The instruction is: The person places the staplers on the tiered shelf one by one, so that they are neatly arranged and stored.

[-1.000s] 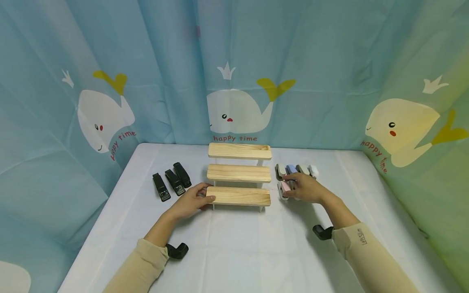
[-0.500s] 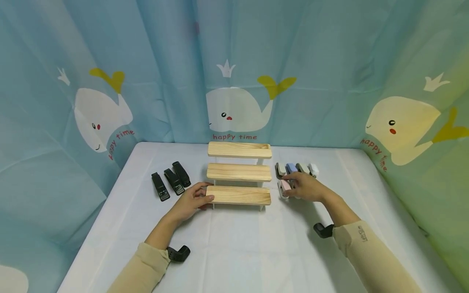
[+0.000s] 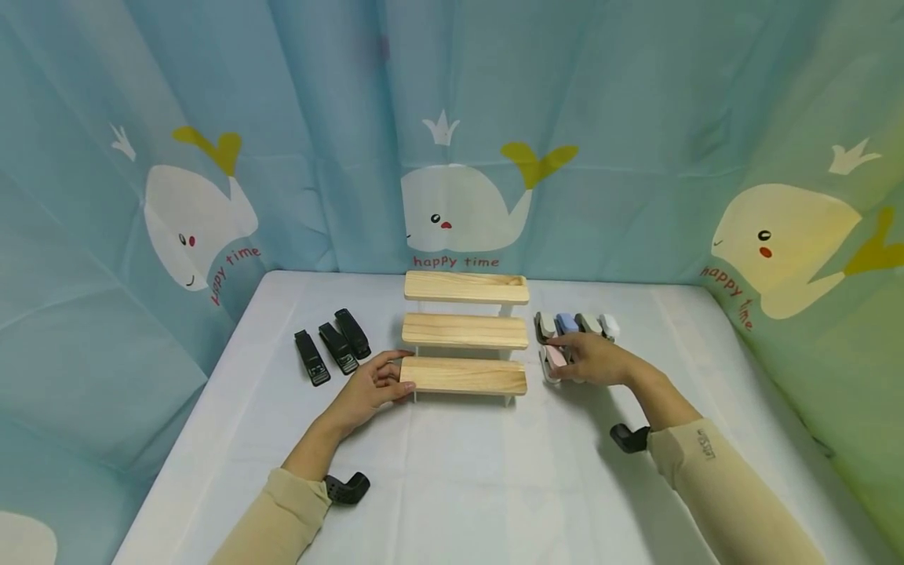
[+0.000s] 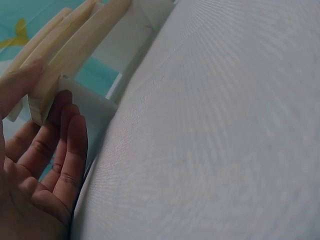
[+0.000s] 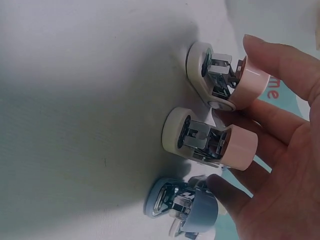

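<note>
A three-tier display stand with pale wooden shelves (image 3: pixel 462 375) stands mid-table. My left hand (image 3: pixel 369 394) grips the left end of its lowest shelf; in the left wrist view the thumb lies on the wood (image 4: pixel 75 52) and the fingers curl beneath. Right of the stand, my right hand (image 3: pixel 595 361) reaches over small staplers standing in two rows. Its thumb and fingers are around a pink-and-white stapler (image 5: pixel 252 85). Close beside that one are a second pink-and-white stapler (image 5: pixel 240 147) and a blue stapler (image 5: pixel 200 212), with the ring or little finger near the blue one.
Three black staplers (image 3: pixel 339 349) lie left of the stand. Behind the right hand, the back row has a blue stapler (image 3: pixel 567 323) and a white stapler (image 3: pixel 610 326) among others. A whale-print curtain (image 3: pixel 339 141) borders the white table (image 3: pixel 452 486) at the back and sides.
The head view has shifted slightly. Both hands keep their places, the left at the lowest shelf and the right at the pink-and-white stapler.
</note>
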`<state>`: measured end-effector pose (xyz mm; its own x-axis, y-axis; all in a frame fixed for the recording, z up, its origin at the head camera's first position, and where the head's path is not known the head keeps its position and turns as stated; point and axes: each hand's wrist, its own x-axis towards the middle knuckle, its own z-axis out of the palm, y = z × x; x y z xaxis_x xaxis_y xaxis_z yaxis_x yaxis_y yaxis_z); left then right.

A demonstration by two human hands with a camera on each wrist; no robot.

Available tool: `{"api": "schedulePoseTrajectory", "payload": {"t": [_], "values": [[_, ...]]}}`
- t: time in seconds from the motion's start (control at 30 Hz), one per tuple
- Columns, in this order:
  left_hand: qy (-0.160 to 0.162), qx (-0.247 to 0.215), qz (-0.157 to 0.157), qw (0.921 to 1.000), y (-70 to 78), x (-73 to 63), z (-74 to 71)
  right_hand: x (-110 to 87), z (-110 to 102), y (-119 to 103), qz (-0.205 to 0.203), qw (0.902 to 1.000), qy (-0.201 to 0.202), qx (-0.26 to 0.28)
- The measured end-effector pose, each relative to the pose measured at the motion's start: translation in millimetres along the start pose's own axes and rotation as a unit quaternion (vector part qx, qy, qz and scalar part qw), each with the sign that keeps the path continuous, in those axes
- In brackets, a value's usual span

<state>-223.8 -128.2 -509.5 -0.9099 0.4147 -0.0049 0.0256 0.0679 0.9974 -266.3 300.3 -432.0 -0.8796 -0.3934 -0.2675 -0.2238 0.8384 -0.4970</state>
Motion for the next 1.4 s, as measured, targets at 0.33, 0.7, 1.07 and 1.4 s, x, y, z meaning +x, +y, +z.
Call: {"api": "schedulePoseTrajectory", "payload": {"t": [0.33, 0.7, 1.07, 1.4], "values": [[0.006, 0.016, -0.002, 0.9999, 0.0, 1.1, 0.3, 3.1, -2, 2, -0.002, 0.9994, -0.008, 0.034], [0.011, 0.022, 0.001, 0.9997, 0.2, 2.3, -0.1, 7.5, -2, 1, 0.006, 0.9999, -0.008, 0.005], [0.010, 0.022, 0.006, 0.9997, -0.9, 1.9, 1.0, 5.4, 1, -2, 0.000, 0.9998, 0.020, -0.005], [0.006, 0.028, 0.001, 0.9996, -3.1, 1.7, 0.5, -4.6, -5, -9, -0.017, 0.9989, 0.035, 0.027]]}}
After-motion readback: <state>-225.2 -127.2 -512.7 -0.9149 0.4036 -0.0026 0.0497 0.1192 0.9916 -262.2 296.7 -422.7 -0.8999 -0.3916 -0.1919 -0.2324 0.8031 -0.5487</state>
